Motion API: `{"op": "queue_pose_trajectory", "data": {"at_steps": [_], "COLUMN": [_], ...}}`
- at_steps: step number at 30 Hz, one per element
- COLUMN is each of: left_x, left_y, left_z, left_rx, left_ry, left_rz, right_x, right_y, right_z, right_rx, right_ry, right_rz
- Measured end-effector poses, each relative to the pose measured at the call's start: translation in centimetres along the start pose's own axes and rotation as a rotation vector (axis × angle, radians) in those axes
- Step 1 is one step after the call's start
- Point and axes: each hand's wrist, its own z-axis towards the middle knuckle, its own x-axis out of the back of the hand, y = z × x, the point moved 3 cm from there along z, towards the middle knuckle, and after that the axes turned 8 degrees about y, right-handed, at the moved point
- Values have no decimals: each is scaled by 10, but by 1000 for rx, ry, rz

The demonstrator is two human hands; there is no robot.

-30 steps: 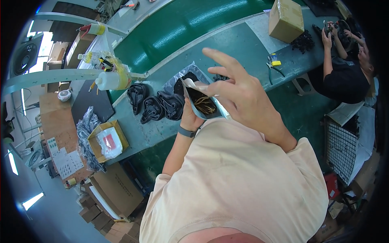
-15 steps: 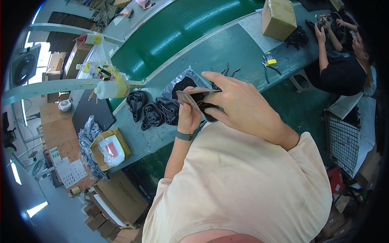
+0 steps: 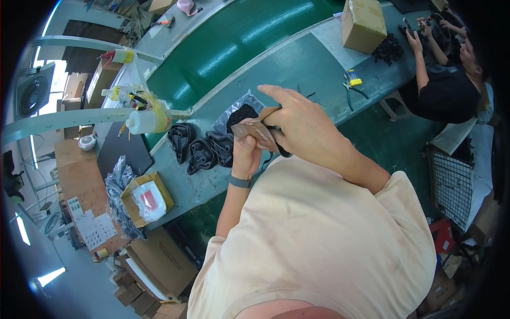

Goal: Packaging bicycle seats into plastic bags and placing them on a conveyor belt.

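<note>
Close to my chest, my left hand pinches a brownish, shiny piece of thin film with its thumb on the near side. My right hand reaches over from the right, its index finger stretched out and its other fingers curled at the film's right edge. Under them shows part of a black item, mostly hidden by the film and the fingers. Just beyond my hands lies a clear plastic bag with a heap of small black pieces. Several black molded parts stand left of my left hand.
Yellow-handled pliers and a cardboard box sit farther right on the green table. A co-worker handles black parts there. At left are an open carton, a white bottle and a metal frame bar.
The film has turned, so its broad shiny face shows now. My right hand has shifted slightly left and up, and less of the black item is visible.
</note>
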Motion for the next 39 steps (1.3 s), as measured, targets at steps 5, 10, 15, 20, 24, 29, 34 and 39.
{"op": "queue_pose_trajectory", "data": {"at_steps": [5, 10, 15, 20, 24, 29, 34, 39], "left_x": [-7, -9, -4, -6, 2, 1, 5, 13], "left_y": [3, 2, -1, 8, 6, 18, 14, 5], "left_z": [-3, -3, -2, -10, -10, -16, -18, -24], "left_rx": [-26, -26, -26, 12, 159, 131, 158, 188], "left_ry": [-13, 6, 82, 35, 41, 5, -7, 15], "left_rz": [102, 105, 238, 302, 289, 393, 361, 269], "right_x": [-18, -17, -29, -39, -56, -62, -70, -67], "right_y": [13, 27, 34, 50, 58, 54, 63, 46], "right_z": [4, 1, -2, -13, -23, -30, -34, -30], "right_rx": [50, 93, 106, 97, -3, -28, -12, 80], "right_ry": [8, -25, -33, -113, -120, -143, -105, -95], "right_rz": [90, 133, -58, 60, 143, 170, 148, 63]}}
